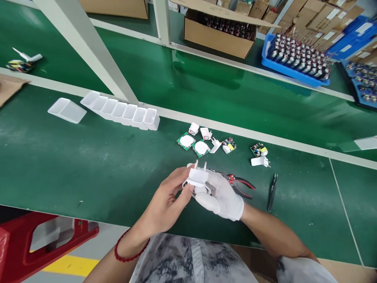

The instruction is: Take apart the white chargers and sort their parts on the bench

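Between my hands, over the near part of the bench, is a white two-pin plug piece (198, 177), its pins pointing away from me. My bare left hand (169, 200) pinches it between thumb and fingers from the left. My right hand (222, 198), in a white glove, closes on it from the right. A rounded white part shows below the plug, partly hidden by my fingers. Red-and-black pliers (240, 182) lie beside my gloved hand, their jaws partly behind it. Black tweezers (272, 192) rest farther right.
Beyond my hands lie green circuit boards with white discs (202, 148), a component board (229, 145) and another board (259, 149) beside a white plug part (260, 161). White open-topped cases (118, 110) stand in a row. A blue tray (294, 74) and cardboard box (216, 37) sit on the shelf.
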Demonstrator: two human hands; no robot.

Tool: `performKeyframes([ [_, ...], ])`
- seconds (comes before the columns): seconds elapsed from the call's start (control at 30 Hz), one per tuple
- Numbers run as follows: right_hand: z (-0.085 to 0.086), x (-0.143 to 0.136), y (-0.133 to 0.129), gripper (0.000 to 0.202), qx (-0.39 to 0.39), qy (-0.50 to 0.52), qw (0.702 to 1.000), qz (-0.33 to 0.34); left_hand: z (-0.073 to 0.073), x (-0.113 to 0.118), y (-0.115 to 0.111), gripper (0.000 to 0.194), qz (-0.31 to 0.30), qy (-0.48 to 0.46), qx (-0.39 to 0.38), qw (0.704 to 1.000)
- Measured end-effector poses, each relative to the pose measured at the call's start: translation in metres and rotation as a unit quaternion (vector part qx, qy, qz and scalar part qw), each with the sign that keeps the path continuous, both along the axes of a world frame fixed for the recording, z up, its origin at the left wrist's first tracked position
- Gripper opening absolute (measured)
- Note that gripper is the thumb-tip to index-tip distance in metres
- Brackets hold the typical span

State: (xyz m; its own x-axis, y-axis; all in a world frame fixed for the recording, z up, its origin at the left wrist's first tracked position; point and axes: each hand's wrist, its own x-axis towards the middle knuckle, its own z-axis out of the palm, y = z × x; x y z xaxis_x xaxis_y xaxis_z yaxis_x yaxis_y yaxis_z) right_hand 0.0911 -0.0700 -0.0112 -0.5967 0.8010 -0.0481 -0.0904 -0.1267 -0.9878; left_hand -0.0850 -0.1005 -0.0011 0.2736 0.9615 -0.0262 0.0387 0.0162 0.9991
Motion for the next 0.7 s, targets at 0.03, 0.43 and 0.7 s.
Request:
performKeyframes([
  [0.03, 0.0, 0.0, 0.001, 0.036, -0.01, 0.005, 1.0, 0.017, 0.0, -0.001, -0.002, 0.035, 0.007, 0.008, -0.005, 1.0],
  [0.43, -0.028, -0.008, -0.071, 0.026, 0.539, -0.399, 0.739, -0.069, -0.04, -0.018, -0.056, 0.04, 0.077, 0.344, 0.078, 0.933],
  [0.7, -0.054, -0.022, -0.067, 0.034, 0.587, -0.404, 0.696, -0.084, -0.052, -0.052, -0.061, 0.04, 0.085, 0.281, 0.156, 0.943],
])
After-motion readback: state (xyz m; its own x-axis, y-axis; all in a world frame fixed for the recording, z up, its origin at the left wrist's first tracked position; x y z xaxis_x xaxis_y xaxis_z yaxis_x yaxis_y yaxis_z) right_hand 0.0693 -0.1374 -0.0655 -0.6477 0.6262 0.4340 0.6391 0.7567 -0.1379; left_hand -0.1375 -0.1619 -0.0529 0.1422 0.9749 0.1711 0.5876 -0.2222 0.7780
